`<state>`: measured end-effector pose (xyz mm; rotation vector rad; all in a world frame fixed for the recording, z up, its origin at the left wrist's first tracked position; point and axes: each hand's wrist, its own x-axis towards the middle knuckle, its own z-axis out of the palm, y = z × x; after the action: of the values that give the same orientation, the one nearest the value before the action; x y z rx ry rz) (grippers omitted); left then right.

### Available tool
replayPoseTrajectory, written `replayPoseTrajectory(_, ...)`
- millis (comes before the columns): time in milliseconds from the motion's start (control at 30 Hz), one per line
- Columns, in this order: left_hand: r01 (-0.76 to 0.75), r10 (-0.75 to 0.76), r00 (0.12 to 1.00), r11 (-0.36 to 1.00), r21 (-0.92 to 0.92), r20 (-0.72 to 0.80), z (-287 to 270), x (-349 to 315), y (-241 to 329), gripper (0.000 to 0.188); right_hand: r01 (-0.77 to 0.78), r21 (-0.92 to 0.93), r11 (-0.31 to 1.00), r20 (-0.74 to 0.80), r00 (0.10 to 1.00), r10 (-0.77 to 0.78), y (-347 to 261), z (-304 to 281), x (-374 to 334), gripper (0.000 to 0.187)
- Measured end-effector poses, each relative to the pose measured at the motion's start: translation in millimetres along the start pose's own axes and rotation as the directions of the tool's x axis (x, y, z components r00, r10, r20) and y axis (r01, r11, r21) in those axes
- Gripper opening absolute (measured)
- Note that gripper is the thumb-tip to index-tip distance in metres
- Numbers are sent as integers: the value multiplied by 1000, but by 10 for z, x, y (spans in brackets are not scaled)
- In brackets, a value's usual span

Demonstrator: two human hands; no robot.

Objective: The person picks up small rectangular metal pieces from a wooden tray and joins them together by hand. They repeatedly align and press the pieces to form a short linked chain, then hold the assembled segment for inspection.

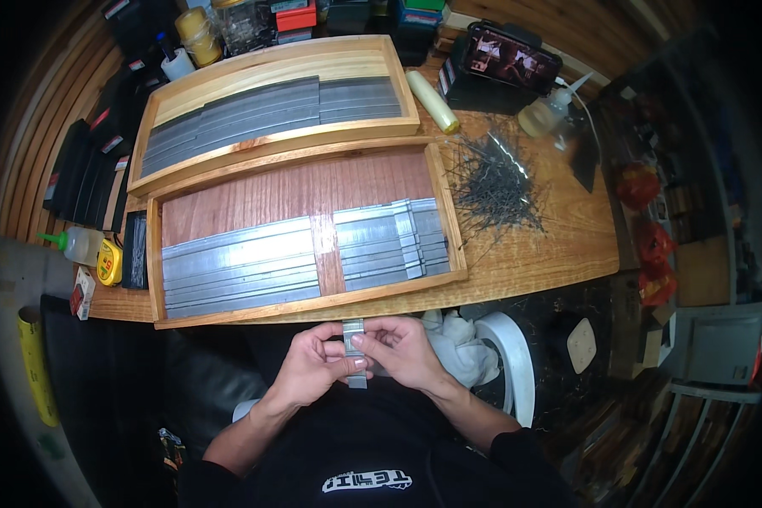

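Observation:
In front of my body, just below the table's front edge, a short grey metal strip (357,383) is held upright between both hands. My left hand (311,368) pinches it from the left, thumb across its lower part. My right hand (406,356) grips it from the other side, thumb on its face and fingers behind. The nearer wooden tray (229,319) holds rows of similar grey strips (245,258) in two groups with a gap between. A short strip (408,241) lies crosswise on the right group.
Behind stands a second wooden tray (279,140) of grey strips. Right of the trays lies a heap of thin dark metal pins (495,182). A phone (514,57), a squeeze bottle (543,114) and a yellowish roll (432,102) sit farther back. A yellow tape measure (109,262) is at left.

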<state>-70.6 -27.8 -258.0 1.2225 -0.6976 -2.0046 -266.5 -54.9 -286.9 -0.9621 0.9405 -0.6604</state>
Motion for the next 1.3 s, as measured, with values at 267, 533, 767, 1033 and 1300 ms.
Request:
replayPoseTrajectory(267,-51,49,997,998,25,63,21,-77,-134,34,23,90,996,-58,998,-18,53,30,-69,19)
replayPoseTrajectory(533,-9,12,994,1000,-27,110,90,-134,-231,34,-79,127,989,7,997,79,-41,-67,-85,16)
replayPoseTrajectory(767,-5,4,993,1000,6,118,93,-115,-213,30,-28,85,996,-22,999,30,4,-35,-58,17)
replayPoseTrajectory(1033,-124,120,990,992,40,77,73,-62,-373,27,118,-7,993,-65,991,-118,193,13,-2,16)
replayPoseTrajectory(1300,50,-56,997,995,91,60,26,-21,-140,21,80,-142,987,-95,991,-94,62,75,15,17)
